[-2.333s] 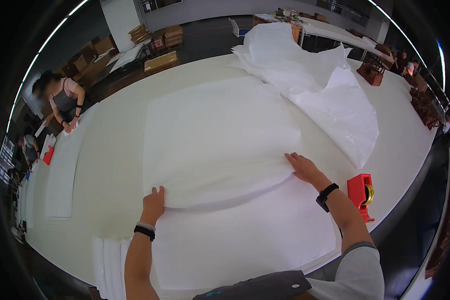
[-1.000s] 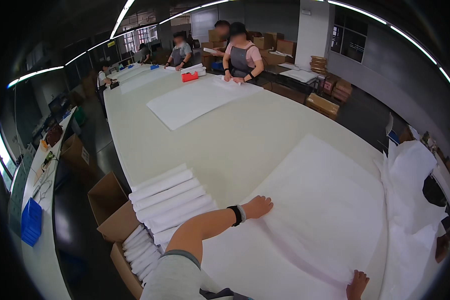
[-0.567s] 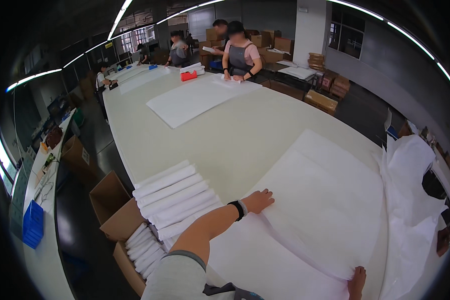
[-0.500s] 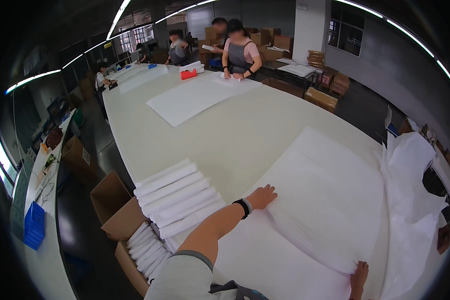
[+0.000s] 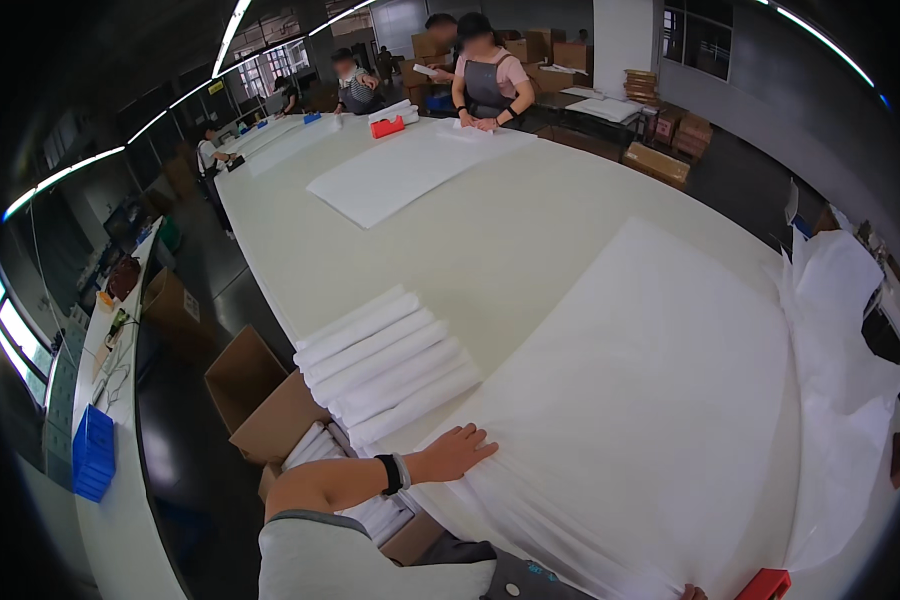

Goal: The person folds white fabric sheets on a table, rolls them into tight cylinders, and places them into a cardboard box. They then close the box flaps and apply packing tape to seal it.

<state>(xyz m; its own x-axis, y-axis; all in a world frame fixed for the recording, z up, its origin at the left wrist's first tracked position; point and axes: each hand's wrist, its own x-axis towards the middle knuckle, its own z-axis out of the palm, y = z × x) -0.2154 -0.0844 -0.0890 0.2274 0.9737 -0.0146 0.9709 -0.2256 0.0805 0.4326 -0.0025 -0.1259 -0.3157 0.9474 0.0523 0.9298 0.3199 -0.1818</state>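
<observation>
Broad, thin white sheet [image 5: 660,340]: here it is, spread over the worktop [image 5: 470,265], far part lying flat, near part drawn toward the body.
Fine creases [image 5: 555,515]: fanning between the hands along the near side; evening out the pull looks the way to calm them.
Left hand [image 5: 455,452]: palm down on the sheet's near left part, fingers slightly bent; thumb hidden, so I can't tell whether this grip pinches or just presses.
Right hand [image 5: 692,593]: down at the picture's lower edge, mostly cut off, by the sheet's near side; its grip can't be read. Best kept level with the left, so the sheet doesn't skew.
Red tape dispenser [image 5: 765,584]: just right of that hand, so a wide sweep could knock it.
Row of slim white rolls [image 5: 385,360]: side by side, just beyond the left hand; keep that elbow clear.
Loose, rumpled white sheet [image 5: 840,310]: heaped along the right side; a snag there seems possible.
Open brown cardboard box [image 5: 280,425]: beside the worktop's left edge, partly behind the forearm.
</observation>
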